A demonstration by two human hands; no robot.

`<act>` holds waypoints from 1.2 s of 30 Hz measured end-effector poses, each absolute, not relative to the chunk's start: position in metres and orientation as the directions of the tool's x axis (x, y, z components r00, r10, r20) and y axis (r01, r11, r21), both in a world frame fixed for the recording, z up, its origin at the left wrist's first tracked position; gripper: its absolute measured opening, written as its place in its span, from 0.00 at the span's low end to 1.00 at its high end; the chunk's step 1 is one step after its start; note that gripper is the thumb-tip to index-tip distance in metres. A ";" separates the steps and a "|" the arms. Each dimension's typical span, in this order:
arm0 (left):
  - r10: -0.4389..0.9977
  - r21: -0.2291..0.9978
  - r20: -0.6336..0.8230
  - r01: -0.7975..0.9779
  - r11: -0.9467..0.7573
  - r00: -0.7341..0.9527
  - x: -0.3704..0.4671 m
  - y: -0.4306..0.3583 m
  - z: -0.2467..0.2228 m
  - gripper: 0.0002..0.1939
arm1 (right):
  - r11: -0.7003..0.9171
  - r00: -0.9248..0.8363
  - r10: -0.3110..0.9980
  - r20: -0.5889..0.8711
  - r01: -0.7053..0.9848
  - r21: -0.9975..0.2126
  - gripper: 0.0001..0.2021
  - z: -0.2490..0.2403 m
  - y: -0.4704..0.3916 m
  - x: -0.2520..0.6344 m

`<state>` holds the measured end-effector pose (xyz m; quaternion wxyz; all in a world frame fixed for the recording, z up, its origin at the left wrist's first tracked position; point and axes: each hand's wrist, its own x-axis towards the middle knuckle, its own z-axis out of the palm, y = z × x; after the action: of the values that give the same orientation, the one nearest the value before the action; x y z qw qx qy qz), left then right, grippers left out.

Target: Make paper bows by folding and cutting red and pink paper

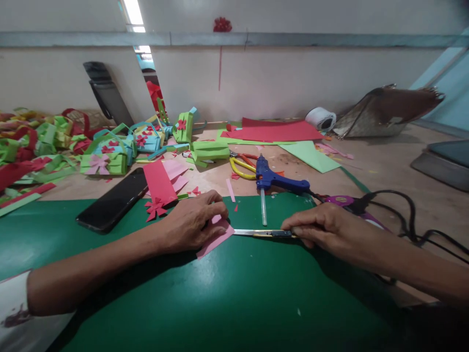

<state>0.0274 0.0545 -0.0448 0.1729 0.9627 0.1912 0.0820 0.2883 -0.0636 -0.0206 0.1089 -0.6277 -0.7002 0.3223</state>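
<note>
The left hand [200,222] is curled, thumb and fingers closed on a pink paper piece [217,240] just above the green mat [234,298]. To its right, the right hand [326,230] pinches the handle end of a box cutter [273,233], fingers closed around it, the blade pointing left and reaching the paper's edge. Beyond the space between the hands, a blue glue gun [280,181] rests with its clear stick toward them, beside yellow-handled scissors [242,168]. Left of the left hand's fingers lie a red paper flower [156,209] and, farther left, a black phone [113,201].
</note>
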 end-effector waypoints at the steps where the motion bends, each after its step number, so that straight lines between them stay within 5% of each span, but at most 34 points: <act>1: 0.395 0.360 0.101 0.336 -0.870 0.913 0.027 0.054 -0.046 0.05 | 0.015 -0.194 0.950 -0.245 0.811 -0.584 0.14 -0.022 -0.065 0.289; 16: 0.459 0.556 0.082 0.342 -0.758 0.884 0.027 0.053 -0.040 0.05 | 0.012 -0.156 0.969 -0.194 0.809 -0.588 0.13 -0.023 -0.067 0.286; 36: 0.471 0.527 0.033 0.385 -0.758 0.882 0.028 0.049 -0.040 0.03 | 0.017 -0.181 0.959 -0.219 0.806 -0.591 0.13 -0.022 -0.067 0.286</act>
<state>0.0275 0.0494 -0.0396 0.2619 0.9339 0.2290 0.0819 0.2861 -0.0668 -0.0219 0.1226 -0.6281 -0.7026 0.3113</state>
